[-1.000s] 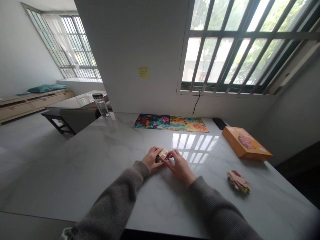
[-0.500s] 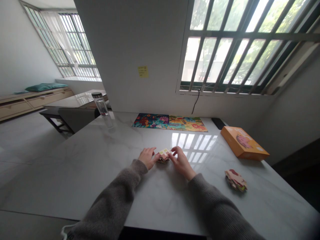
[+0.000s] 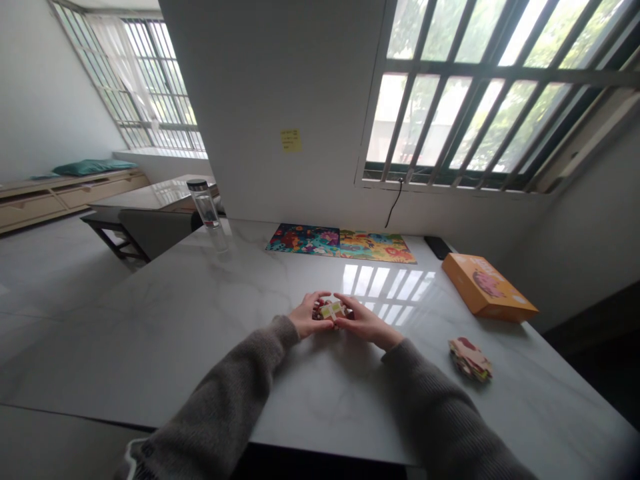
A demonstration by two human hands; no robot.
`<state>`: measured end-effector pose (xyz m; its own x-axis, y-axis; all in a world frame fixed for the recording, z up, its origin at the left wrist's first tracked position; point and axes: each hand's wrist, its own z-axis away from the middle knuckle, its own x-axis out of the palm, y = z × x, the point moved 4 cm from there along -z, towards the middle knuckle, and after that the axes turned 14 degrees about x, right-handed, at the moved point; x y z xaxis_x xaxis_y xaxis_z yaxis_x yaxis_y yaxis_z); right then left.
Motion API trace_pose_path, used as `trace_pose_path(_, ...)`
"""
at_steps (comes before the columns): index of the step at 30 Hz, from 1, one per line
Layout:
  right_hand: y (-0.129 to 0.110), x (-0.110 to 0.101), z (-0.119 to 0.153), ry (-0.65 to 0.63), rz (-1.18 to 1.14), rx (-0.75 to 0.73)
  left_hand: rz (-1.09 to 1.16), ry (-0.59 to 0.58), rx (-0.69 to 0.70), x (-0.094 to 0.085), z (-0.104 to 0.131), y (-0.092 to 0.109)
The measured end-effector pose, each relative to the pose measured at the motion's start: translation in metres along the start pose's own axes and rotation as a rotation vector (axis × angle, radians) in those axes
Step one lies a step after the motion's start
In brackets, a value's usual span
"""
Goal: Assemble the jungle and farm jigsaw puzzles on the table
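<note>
Small stack of multicoloured flat pieces (image 3: 333, 311), between both hands on the white marbled table (image 3: 240, 320); left hand (image 3: 309, 316), right hand (image 3: 367, 323): fingers curved around its sides.

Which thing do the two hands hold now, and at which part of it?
The small pile of pieces: the hands cup it at its left and right sides.
</note>
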<state>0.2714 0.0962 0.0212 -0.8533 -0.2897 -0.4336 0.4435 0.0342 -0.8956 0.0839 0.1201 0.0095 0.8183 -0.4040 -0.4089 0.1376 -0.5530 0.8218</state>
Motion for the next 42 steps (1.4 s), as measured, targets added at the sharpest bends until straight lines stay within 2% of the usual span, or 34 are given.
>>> trace_pose_path(4, -0.013, 0.0, 0.008, 0.049, 0.057, -0.134, -0.097, 0.036, 0.244, 0.006, -0.001, 0.016)
trace_pose_path(6, -0.02, 0.0, 0.012, 0.107, 0.116, -0.233, -0.134, 0.03, 0.293, 0.008, -0.001, 0.017)
trace_pose_path(8, -0.023, 0.004, 0.014, 0.136, 0.176, -0.274, -0.179, 0.011, 0.289, 0.008, -0.001, 0.013)
trace_pose_path(14, -0.018, 0.015, 0.014, 0.093, 0.225, -0.234, -0.356, -0.054, 0.204, 0.014, -0.001, -0.003)
trace_pose_path(21, -0.013, 0.01, 0.008, 0.137, 0.18, -0.194, -0.329, 0.053, 0.188, 0.012, -0.003, -0.01)
trace_pose_path(25, -0.005, 0.008, 0.004, 0.195, 0.271, -0.117, -0.466, 0.018, 0.148, 0.013, -0.001, -0.01)
trace_pose_path(30, -0.003, 0.013, 0.006, 0.207, 0.332, -0.143, -0.54, -0.032, 0.182, 0.018, 0.001, -0.002)
trace_pose_path(34, -0.001, 0.001, 0.007, 0.243, 0.238, -0.128, -0.541, -0.02, 0.149, 0.014, 0.002, 0.001)
trace_pose_path(38, 0.006, -0.022, 0.001, 0.253, 0.151, 0.009, -0.555, -0.037, 0.137, 0.012, -0.002, 0.004)
trace_pose_path(42, 0.003, -0.03, -0.004, 0.297, 0.215, 0.089, -0.583, -0.097, 0.105, 0.014, -0.005, 0.008)
